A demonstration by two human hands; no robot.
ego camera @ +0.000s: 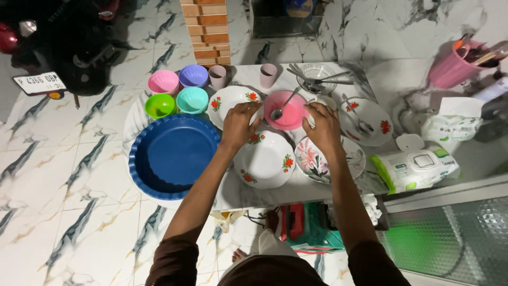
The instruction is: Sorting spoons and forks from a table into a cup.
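My left hand (239, 124) and my right hand (321, 126) grip the two sides of a pink bowl (288, 112) with a metal spoon (282, 106) resting in it. Just below the bowl lie a white floral plate (267, 161) and another floral plate (345, 159) under my right wrist. A third floral plate (228, 100) sits to the left of the bowl, partly under my left hand.
On the small white table (275, 193) stand a large blue basin (172, 156), small pink (163, 82), purple (193, 76), green (160, 105) and teal (192, 100) bowls, two cups (217, 76), a glass bowl of cutlery (316, 78) and a wipes pack (418, 168). A pink utensil holder (455, 66) stands far right.
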